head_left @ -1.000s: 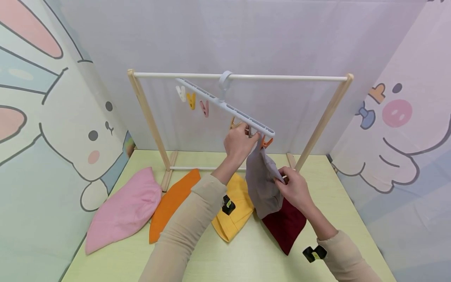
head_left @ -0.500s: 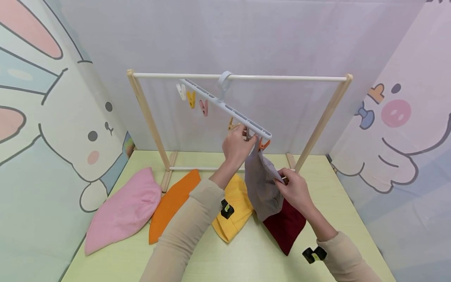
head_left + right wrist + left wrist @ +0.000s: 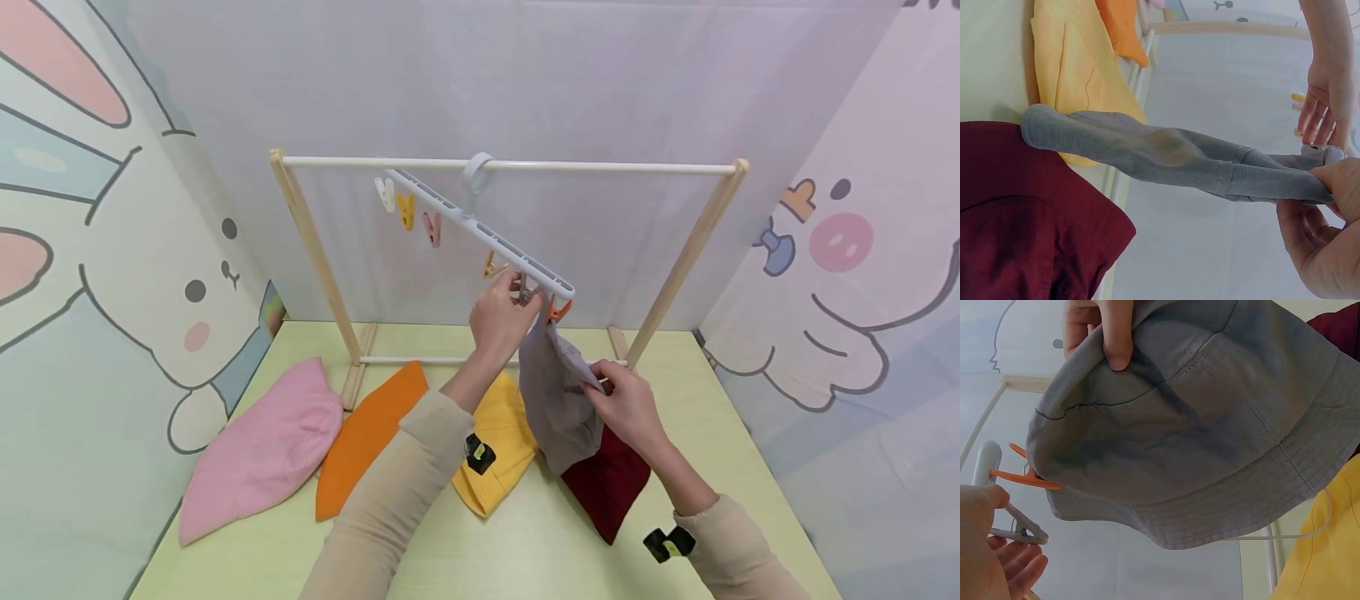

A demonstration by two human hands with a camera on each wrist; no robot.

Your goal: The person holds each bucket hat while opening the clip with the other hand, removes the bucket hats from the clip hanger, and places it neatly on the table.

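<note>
A grey bucket hat (image 3: pixel 558 400) hangs folded from an orange clothespin (image 3: pixel 558 310) at the near right end of the pale blue clip hanger (image 3: pixel 517 248). The clothespin bites the hat's edge, as the left wrist view shows. My right hand (image 3: pixel 626 406) pinches the hat's folded edge between thumb and fingers. Beside the orange clothespin, my left hand (image 3: pixel 501 321) holds a grey clothespin (image 3: pixel 1022 530) between thumb and fingers. The grey clothespin's tip is apart from the hat in the left wrist view. A tan clothespin (image 3: pixel 492 265) hangs just left of it.
The hanger hooks over the white bar (image 3: pixel 600 167) of a wooden rack. White, yellow and pink (image 3: pixel 432 229) clothespins hang at its far end. On the table lie pink (image 3: pixel 262 450), orange (image 3: pixel 371 433), yellow (image 3: pixel 495 450) and dark red (image 3: pixel 611 483) hats, the last partly under the grey one.
My left hand has shifted slightly left and down, and the hanger's near end has swung a little left with the orange clothespin. My right hand stays on the hat.
</note>
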